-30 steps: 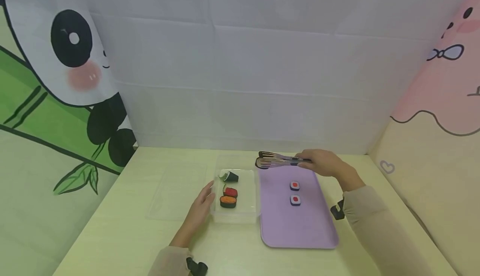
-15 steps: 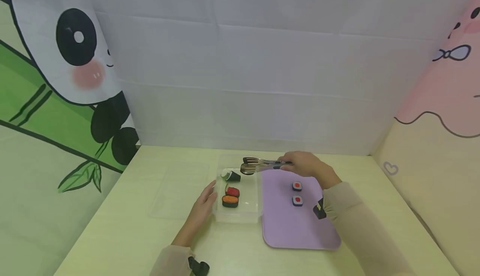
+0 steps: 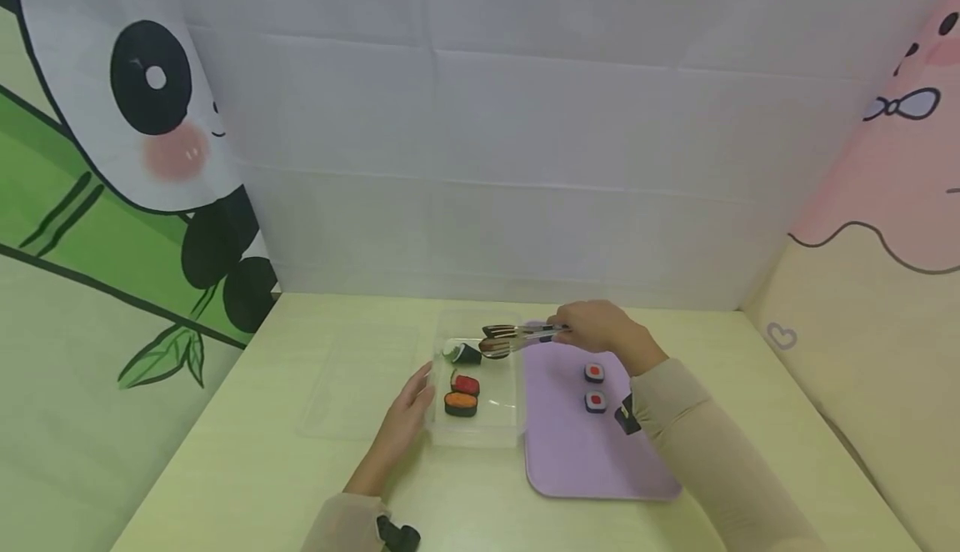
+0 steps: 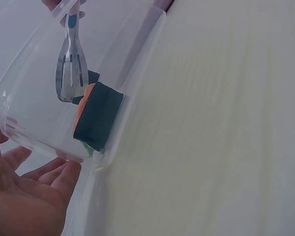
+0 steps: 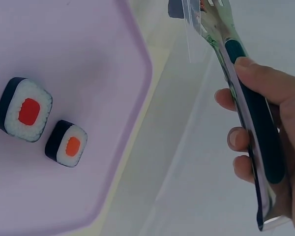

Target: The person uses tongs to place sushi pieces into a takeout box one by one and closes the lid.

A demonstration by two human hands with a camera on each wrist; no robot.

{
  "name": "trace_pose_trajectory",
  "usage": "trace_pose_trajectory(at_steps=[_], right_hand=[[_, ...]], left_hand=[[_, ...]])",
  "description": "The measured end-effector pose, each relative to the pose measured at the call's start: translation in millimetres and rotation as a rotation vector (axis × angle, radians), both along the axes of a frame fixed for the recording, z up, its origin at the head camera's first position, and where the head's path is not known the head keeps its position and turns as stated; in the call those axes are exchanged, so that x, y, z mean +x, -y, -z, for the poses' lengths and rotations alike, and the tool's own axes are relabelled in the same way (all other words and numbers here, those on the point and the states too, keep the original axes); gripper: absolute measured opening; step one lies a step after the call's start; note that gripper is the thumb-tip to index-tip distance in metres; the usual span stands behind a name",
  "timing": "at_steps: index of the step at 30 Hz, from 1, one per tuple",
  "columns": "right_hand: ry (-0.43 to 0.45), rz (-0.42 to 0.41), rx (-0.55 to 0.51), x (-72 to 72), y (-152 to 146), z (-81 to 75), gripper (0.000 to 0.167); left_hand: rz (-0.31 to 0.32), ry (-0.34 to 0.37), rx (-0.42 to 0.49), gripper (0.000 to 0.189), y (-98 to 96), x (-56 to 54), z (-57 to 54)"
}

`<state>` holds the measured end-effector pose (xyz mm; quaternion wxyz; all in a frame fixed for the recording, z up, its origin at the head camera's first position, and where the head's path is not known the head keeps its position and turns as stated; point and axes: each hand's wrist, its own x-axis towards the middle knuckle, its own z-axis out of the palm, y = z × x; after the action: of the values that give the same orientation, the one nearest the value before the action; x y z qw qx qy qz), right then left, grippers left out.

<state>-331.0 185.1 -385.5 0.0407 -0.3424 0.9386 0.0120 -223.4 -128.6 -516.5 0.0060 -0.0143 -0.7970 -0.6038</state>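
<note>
Here, a fabric wall covering printed with a black-and-white panda and green bamboo [image 3: 127, 235] fills the upper left of the head view. Below and right of it, a flat, faintly visible sheet of clear plastic [image 3: 352, 385] lies on the pale yellow tabletop [image 3: 247, 469]. Next, at lower centre, the person's left hand [image 3: 407, 406] has its fingers loosely extended, touching the left side of a clear rectangular plastic container [image 3: 497, 389]. Along the left part of that container sit three sushi pieces: a dark green-and-white roll [image 3: 463, 354] farthest back, a red-topped piece [image 3: 465, 384] in the middle, and a dark-sided piece with an orange top [image 3: 461, 404] nearest the front. Metal tongs with dark teal grips [image 5: 259, 132] reach in over the container's upper right, their slotted ends apart beside the roll; whether they touch it cannot be told. Right of the container lies a lilac rectangular tray [image 3: 577, 464], bearing two squarish white rice rolls with dark wrappers and red centres [image 3: 595, 403], one behind the other. Above the tray, the right hand [image 3: 596, 324] grasps the tongs, thumb along one grip. A pink cartoon print [image 3: 892, 177] occupies the upper right.
</note>
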Motion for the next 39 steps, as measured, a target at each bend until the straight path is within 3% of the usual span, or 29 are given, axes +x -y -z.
trace_pose_trajectory(at_steps=[3,11,17,27,39], right_hand=[[0.019,0.034,0.020,1.1,1.9,-1.2,0.037],[-0.024,0.022,0.052,4.7,2.1,-9.0,0.034],[-0.009,0.031,-0.013,9.8,-10.1,-18.0,0.033],[0.023,0.066,-0.155,20.5,-67.8,-22.2,0.039],[0.064,0.144,-0.178,37.3,-135.5,1.4,0.042]], left_hand=[[0.003,0.003,0.002,0.050,-0.5,-0.4,0.5],[0.002,-0.006,0.004,0.049,-0.3,-3.4,3.5],[0.003,0.007,0.010,0.050,-1.3,-1.6,0.5],[0.009,-0.010,0.022,0.049,-0.5,-5.0,4.4],[0.000,-0.001,0.004,0.049,-2.0,-5.5,5.9]])
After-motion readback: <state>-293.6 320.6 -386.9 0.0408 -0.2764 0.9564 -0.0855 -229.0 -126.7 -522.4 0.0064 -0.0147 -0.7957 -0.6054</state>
